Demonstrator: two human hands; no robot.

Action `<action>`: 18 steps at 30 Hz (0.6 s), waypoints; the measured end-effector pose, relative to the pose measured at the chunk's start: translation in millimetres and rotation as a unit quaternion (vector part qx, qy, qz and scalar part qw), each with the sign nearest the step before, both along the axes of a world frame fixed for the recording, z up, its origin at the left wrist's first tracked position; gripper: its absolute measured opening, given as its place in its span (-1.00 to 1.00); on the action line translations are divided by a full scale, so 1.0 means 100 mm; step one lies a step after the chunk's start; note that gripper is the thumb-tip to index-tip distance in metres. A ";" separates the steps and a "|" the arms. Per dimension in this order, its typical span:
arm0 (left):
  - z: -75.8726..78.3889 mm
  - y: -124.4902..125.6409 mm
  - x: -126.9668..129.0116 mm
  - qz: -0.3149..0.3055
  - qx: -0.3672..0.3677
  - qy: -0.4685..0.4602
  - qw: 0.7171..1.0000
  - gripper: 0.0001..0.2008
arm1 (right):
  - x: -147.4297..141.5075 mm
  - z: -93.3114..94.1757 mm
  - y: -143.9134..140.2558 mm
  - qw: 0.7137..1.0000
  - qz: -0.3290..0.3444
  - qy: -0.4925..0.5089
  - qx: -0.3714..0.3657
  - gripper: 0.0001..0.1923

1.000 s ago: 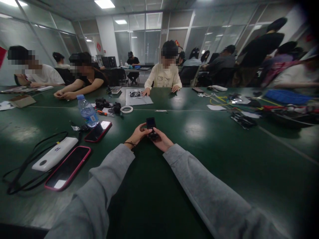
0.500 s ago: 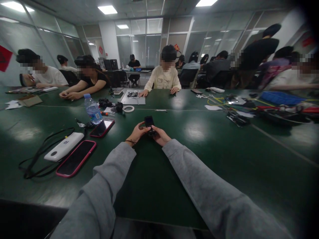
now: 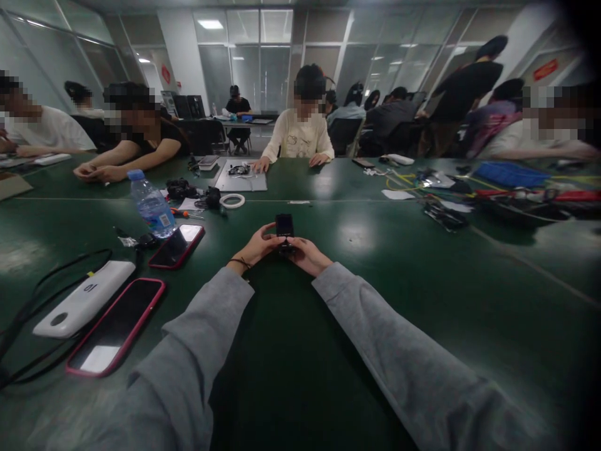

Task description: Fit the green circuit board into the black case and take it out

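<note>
Between my two hands, over the middle of the green table (image 3: 357, 300), is a small black device with a dark square panel (image 3: 284, 224) standing upright. My left hand (image 3: 258, 247) grips its left side, thumb across the front. From the right, my right hand (image 3: 307, 255) holds the lower part, its thumb tip close to the left one. The device's lower part is dark and partly covered by my fingers, so its exact kind is unclear.
To the left lie a red-edged phone (image 3: 117, 326), a second phone (image 3: 177, 246), a white strapped device (image 3: 85, 297) and a water bottle (image 3: 153, 207). A tape roll (image 3: 232, 201) lies farther back. Cables and a blue tray (image 3: 511, 174) sit at right. Across sits a person (image 3: 300, 134).
My view has tipped down and shifted, so the phones and bottle appear farther left. The device's panel now faces me more squarely; both hands keep hold of it.
</note>
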State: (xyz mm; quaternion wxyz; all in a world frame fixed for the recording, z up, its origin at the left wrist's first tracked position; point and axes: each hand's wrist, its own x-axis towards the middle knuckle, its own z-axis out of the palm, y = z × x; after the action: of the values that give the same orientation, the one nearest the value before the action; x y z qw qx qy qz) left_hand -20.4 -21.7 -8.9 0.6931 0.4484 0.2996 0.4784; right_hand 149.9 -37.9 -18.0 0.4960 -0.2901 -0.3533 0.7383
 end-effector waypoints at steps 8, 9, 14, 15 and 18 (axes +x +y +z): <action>0.03 0.20 0.11 0.007 -0.014 -0.023 1.000 -0.31 | 0.12 0.06 0.28 0.999 -0.005 -0.032 0.001 -0.59; 0.03 0.21 0.12 0.006 -0.014 -0.022 1.000 -0.31 | 0.13 0.06 0.29 0.999 -0.005 -0.033 0.001 -0.59; 0.02 0.21 0.16 0.025 -0.004 -0.019 1.000 -0.30 | 0.17 0.03 0.34 0.999 0.007 -0.041 0.009 -0.56; 0.01 0.20 0.17 0.032 -0.004 -0.018 0.999 -0.30 | 0.17 0.02 0.35 0.999 0.014 -0.046 0.009 -0.56; -0.01 0.20 0.18 0.053 -0.004 -0.023 0.998 -0.30 | 0.19 0.01 0.41 0.998 0.033 -0.057 0.014 -0.55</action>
State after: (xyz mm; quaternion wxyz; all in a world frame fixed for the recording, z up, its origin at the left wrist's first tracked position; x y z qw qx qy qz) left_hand -2.1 -2.1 -10.2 0.6748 0.4182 0.3090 0.5238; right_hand 168.6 3.4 -16.7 0.4544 -0.3124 -0.4006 0.7318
